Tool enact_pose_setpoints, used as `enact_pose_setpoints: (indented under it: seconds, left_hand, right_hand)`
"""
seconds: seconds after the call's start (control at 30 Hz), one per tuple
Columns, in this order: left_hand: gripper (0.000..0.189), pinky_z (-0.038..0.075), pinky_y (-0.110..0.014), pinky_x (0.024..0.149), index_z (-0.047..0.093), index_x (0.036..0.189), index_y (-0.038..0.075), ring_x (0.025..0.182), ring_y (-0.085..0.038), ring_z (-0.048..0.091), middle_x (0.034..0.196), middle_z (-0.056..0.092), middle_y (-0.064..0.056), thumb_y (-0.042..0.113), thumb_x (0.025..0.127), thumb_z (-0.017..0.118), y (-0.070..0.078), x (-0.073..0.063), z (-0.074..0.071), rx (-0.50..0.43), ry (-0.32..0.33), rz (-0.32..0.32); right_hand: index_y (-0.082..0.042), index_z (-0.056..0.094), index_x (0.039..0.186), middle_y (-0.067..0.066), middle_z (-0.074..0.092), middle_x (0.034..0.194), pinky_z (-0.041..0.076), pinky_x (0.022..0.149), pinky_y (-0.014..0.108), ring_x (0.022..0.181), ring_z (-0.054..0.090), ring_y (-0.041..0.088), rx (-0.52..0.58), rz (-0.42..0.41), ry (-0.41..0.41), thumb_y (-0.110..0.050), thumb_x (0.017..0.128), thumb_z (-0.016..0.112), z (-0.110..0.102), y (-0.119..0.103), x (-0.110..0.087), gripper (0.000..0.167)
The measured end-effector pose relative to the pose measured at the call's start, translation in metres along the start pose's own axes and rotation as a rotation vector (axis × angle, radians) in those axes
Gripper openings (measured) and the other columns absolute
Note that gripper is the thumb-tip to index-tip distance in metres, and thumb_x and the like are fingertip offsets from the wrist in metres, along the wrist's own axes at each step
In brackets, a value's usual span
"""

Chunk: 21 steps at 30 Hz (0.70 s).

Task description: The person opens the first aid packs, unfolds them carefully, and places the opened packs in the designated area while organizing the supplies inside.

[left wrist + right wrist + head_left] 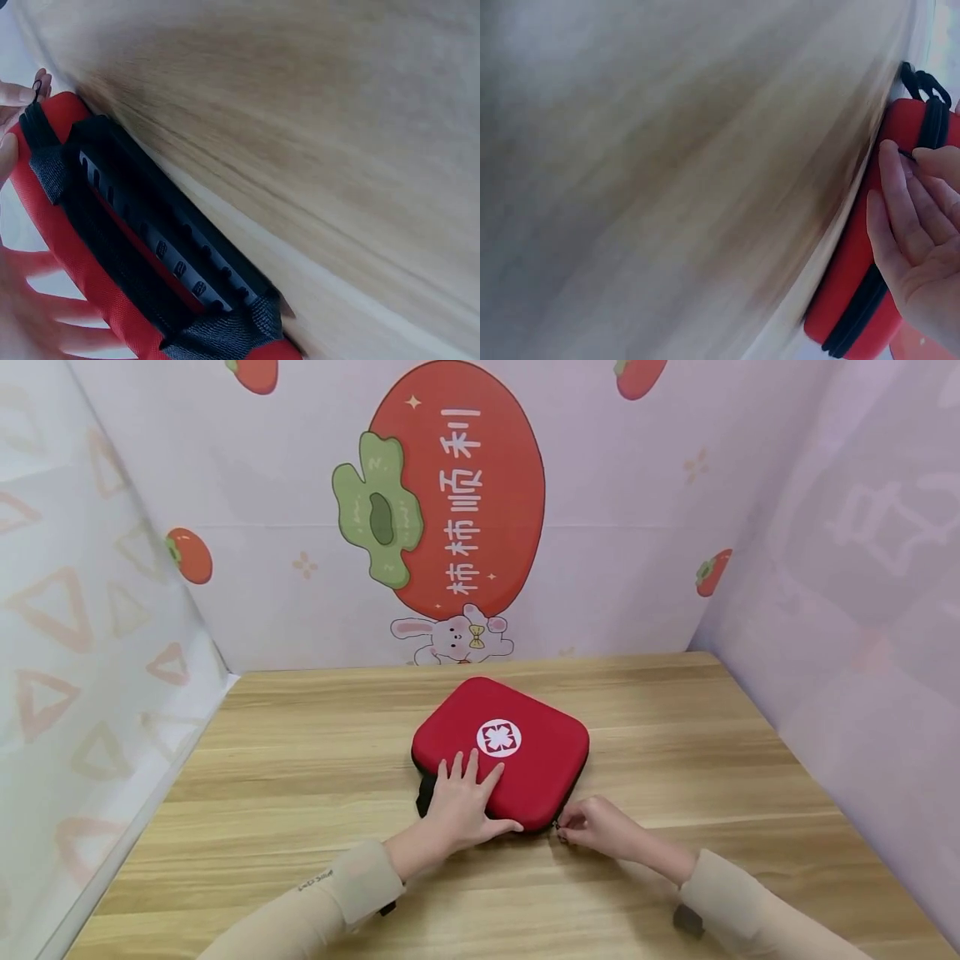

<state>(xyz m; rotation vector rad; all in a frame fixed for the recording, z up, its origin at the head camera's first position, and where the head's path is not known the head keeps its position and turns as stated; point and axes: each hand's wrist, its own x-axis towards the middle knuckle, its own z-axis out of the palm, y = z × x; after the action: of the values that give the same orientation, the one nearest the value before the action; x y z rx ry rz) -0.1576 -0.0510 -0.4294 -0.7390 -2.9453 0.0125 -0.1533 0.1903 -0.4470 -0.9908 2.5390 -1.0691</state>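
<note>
Right now a red case [528, 768] lies flat on the wooden surface [300, 743], a little beyond the middle from the person's side and turned so that one corner points roughly toward the person. Its lid is down, and a white round badge [498, 737] with a red-and-white cross pattern sits on top.

The left hand [461, 806] rests on the lid near the badge; its grip is apart, with the fingers spread and fairly straight and the thumb reaching along the near edge. The right hand [598, 828] is at the near right corner, its grip together on a small dark zip pull [906, 155], pinched between thumb and finger. The two hands are near each other but apart.

In the left wrist view, a black slotted handle [174, 231] runs along one side of the case, held by woven straps [217, 334], with a black zip [105, 240] beside it.

Pale sleeves [367, 877] cover both forearms. Behind the surface, a pale wall [622, 543] shows a big orange-red persimmon [513, 510] with white lettering and, below it, a white rabbit [453, 639].
</note>
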Motion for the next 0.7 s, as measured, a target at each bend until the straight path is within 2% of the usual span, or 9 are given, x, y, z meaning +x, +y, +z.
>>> enact_pose_setpoints:
  seconds: [0.3, 0.53, 0.7]
  left_hand:
    - [0.082, 0.030, -0.056, 0.093, 0.042, 0.133, 0.020, 0.117, -0.041, 0.039, 0.132, 0.040, -0.020, 0.073, 0.070, 0.045, 0.009, 0.002, 0.000, 0.007, 0.003, -0.047]
    - [0.082, 0.032, -0.054, 0.092, 0.044, 0.131, 0.019, 0.114, -0.042, 0.041, 0.129, 0.042, -0.021, 0.072, 0.069, 0.046, 0.014, 0.002, -0.001, 0.017, 0.024, -0.061]
    - [0.083, 0.032, -0.054, 0.092, 0.044, 0.131, 0.019, 0.114, -0.043, 0.041, 0.129, 0.042, -0.022, 0.074, 0.069, 0.044, 0.017, 0.003, -0.001, 0.016, 0.020, -0.075]
  right_hand:
    - [-0.003, 0.064, 0.074, -0.002, 0.063, 0.071, 0.047, 0.056, 0.017, 0.064, 0.054, -0.002, 0.013, 0.026, 0.013, 0.000, 0.077, 0.063, 0.004, -0.005, -0.003, 0.005]
    - [-0.003, 0.064, 0.073, -0.002, 0.063, 0.070, 0.047, 0.056, 0.017, 0.063, 0.054, -0.002, 0.024, 0.044, 0.020, 0.000, 0.078, 0.063, 0.006, -0.007, -0.003, 0.005]
    - [-0.002, 0.063, 0.072, -0.001, 0.062, 0.066, 0.047, 0.053, 0.018, 0.060, 0.053, -0.003, 0.073, 0.046, 0.018, 0.001, 0.078, 0.062, 0.012, -0.011, -0.004, 0.007]
